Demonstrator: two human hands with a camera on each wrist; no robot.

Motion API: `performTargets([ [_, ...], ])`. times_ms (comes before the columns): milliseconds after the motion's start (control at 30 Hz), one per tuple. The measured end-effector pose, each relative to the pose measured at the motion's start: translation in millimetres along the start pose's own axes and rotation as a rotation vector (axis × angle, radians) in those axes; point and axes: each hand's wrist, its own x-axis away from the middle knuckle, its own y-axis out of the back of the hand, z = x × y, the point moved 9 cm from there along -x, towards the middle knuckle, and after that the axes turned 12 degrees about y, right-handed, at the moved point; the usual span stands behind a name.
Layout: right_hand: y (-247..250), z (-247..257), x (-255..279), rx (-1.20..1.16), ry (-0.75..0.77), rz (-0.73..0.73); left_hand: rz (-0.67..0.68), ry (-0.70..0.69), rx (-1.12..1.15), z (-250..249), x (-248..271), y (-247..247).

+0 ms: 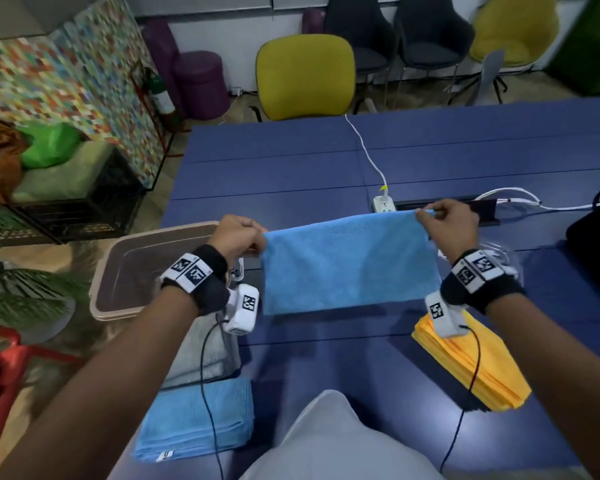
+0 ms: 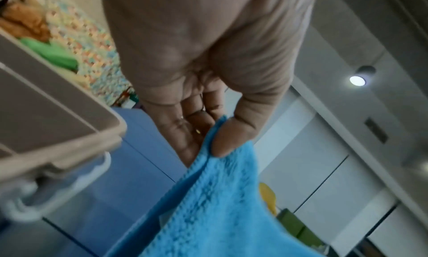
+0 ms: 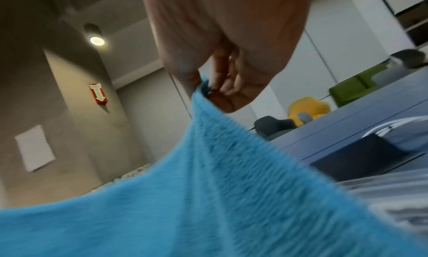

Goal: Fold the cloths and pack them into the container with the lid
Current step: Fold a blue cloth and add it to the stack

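A light blue cloth (image 1: 349, 265) hangs stretched in the air over the blue table (image 1: 326, 161). My left hand (image 1: 238, 237) pinches its top left corner, thumb against fingers, which the left wrist view shows on the cloth (image 2: 220, 206). My right hand (image 1: 445, 223) pinches the top right corner; the right wrist view shows the cloth (image 3: 208, 197) bunched between thumb and fingers. A beige container (image 1: 101, 292) stands open at the table's left edge, beside my left hand.
A folded blue cloth (image 1: 198, 420) and a grey cloth (image 1: 201, 355) lie near left. A stack of yellow cloths (image 1: 471, 365) lies near right. A white power strip (image 1: 383, 204) with cables sits behind the cloth. A yellow chair (image 1: 305, 76) stands beyond the table.
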Motion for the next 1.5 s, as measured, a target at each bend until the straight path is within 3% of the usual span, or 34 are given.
performTargets([
  [67,-17,18,19,-0.103,-0.02,-0.008,0.046,0.017,0.077,1,4,-21],
  [200,-65,58,56,-0.347,0.006,0.119,0.125,-0.001,0.18,0,22,-63],
  [367,-96,85,83,-0.431,0.026,0.268,0.085,-0.107,0.209,-4,43,-87],
  [600,-98,83,100,-0.606,-0.082,0.325,-0.022,-0.412,-0.002,-9,73,-90],
  [700,-102,86,105,-0.624,-0.028,0.442,-0.078,-0.543,-0.163,-11,87,-91],
  [800,-88,104,101,-0.314,0.322,0.458,-0.089,-0.619,-0.209,-16,91,-84],
  [867,-76,118,97,-0.073,0.603,0.432,-0.018,-0.675,-0.312,-20,97,-87],
  [933,-80,118,96,0.092,0.765,0.516,0.067,-0.747,-0.438,-25,107,-93],
  [1000,-98,103,96,0.284,0.798,0.688,0.125,-0.785,-0.517,-27,113,-96],
  [1100,-117,67,96,0.439,0.66,0.955,0.125,-0.783,-0.547,-27,116,-85],
  [1167,-109,59,92,0.314,0.597,0.998,0.076,-0.752,-0.569,-23,111,-68],
  [1233,-95,59,85,0.045,0.505,0.925,0.06,-0.674,-0.592,-12,98,-51],
  [1333,-76,78,79,-0.376,0.378,0.784,0.187,-0.495,-0.65,11,81,-46],
  [1433,-76,120,89,-0.429,0.503,0.775,0.367,-0.503,-0.712,14,90,-72],
  [1500,-78,147,92,-0.399,0.628,0.74,0.416,-0.538,-0.583,1,95,-95],
])
